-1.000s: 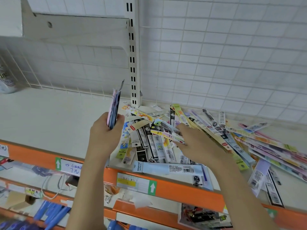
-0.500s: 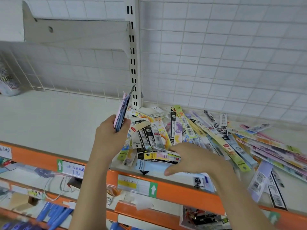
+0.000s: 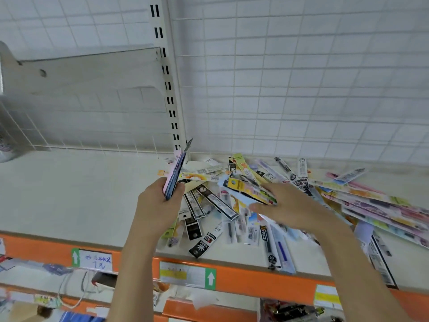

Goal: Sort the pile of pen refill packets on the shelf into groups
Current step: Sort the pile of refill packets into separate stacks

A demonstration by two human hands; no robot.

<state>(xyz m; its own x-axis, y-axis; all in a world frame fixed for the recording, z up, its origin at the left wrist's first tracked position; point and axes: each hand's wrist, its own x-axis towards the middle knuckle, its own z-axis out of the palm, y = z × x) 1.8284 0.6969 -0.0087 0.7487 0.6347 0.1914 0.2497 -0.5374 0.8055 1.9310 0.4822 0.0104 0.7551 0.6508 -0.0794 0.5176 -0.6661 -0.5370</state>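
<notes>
Single head-worn view; looks forward and down, close over the shelf (image 3: 69,194).

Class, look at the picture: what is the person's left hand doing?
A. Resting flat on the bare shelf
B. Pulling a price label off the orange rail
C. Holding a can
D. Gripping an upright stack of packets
D: the left hand has its fingers curled round a stack of packets standing upright above the shelf.

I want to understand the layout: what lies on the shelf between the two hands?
In the head view, loose black-and-white refill packets of the pile lie between left hand and right hand.
</notes>
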